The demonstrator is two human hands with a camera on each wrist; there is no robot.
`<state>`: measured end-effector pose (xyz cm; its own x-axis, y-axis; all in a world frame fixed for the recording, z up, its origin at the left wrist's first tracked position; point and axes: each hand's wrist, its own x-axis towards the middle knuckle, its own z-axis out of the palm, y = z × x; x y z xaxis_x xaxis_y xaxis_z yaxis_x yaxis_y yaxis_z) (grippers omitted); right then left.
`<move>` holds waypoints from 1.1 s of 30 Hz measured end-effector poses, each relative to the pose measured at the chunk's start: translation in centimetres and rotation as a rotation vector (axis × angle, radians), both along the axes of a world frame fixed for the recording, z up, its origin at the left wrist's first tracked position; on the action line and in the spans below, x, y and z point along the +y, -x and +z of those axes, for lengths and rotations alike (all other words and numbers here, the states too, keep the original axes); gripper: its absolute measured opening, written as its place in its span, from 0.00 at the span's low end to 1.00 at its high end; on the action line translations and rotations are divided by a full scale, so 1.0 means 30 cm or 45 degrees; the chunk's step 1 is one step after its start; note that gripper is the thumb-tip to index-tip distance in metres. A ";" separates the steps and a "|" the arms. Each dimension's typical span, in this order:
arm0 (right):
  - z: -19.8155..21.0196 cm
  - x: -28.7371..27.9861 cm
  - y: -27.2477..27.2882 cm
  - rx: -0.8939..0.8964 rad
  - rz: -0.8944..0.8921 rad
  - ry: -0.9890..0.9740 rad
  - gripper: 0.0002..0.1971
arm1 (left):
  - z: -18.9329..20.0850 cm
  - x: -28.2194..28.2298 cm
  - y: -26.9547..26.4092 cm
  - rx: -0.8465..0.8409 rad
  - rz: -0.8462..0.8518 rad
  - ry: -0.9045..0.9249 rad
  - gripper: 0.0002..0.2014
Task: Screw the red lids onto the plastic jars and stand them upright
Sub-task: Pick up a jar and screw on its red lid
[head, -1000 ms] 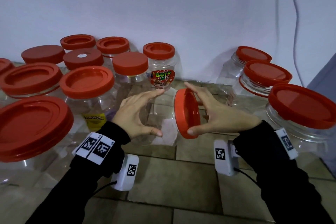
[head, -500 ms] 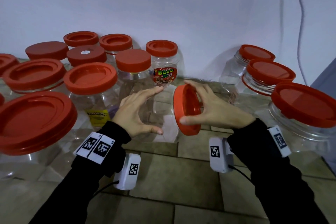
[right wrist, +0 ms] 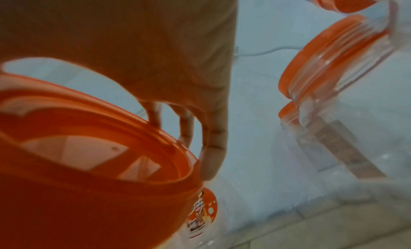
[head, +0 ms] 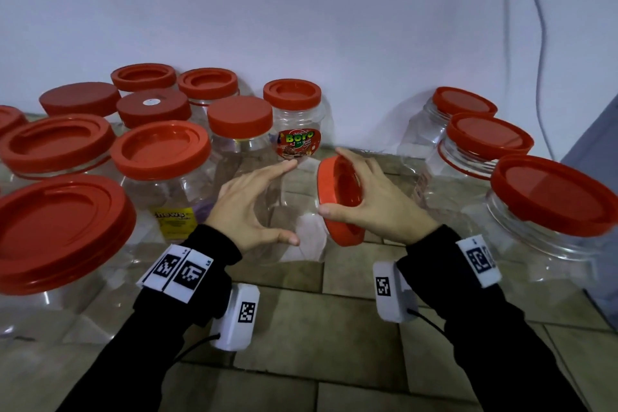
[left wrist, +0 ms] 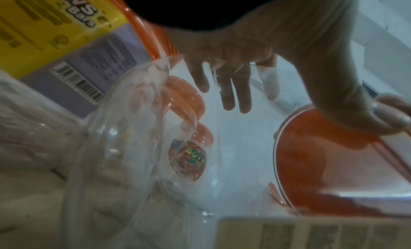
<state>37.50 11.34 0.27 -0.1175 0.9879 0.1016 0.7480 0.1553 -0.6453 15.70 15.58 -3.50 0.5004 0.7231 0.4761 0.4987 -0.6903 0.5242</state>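
Observation:
A clear plastic jar (head: 306,244) lies on its side on the tiled floor between my hands. My left hand (head: 287,202) wraps its body, fingers over the top and thumb in front. At the jar's mouth, facing right, sits a red lid (head: 344,221). My right hand (head: 334,182) grips that lid by its rim, thumb on the near edge and fingers over the far edge. In the left wrist view my left hand (left wrist: 311,106) lies on the clear jar (left wrist: 222,164) with the lid (left wrist: 322,164) at the right. The right wrist view shows the lid (right wrist: 89,164) under my fingers (right wrist: 213,156).
Several upright jars with red lids crowd the left, the nearest large one (head: 60,231) close to my left forearm. A labelled jar (head: 297,130) stands behind my hands. Three capped jars (head: 548,197) stand at the right. The white wall (head: 301,10) closes the back.
My right hand has turned on the lid: the thumb has moved from the lid's lower edge up its near side. My left hand keeps the jar in place.

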 end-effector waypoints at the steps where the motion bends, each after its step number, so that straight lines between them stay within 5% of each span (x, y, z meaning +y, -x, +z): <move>1: -0.007 0.003 -0.005 0.019 -0.037 0.025 0.56 | 0.001 0.002 -0.003 -0.002 -0.005 -0.007 0.49; 6: -0.039 0.017 -0.026 0.322 -0.167 0.031 0.66 | -0.025 0.009 -0.037 -0.218 0.077 0.039 0.49; 11: -0.080 -0.002 0.013 0.617 -0.034 -0.059 0.45 | -0.102 0.007 -0.103 -0.724 0.169 0.295 0.45; 15: -0.127 0.049 0.058 0.658 0.021 -0.167 0.52 | -0.168 0.047 -0.098 -0.871 0.216 0.367 0.48; 23: -0.176 0.199 0.148 0.470 0.006 -0.144 0.53 | -0.221 0.146 -0.023 -0.842 0.341 0.448 0.58; 33: -0.135 0.295 0.116 0.496 -0.041 -0.038 0.51 | -0.176 0.248 -0.070 -0.709 0.463 0.477 0.42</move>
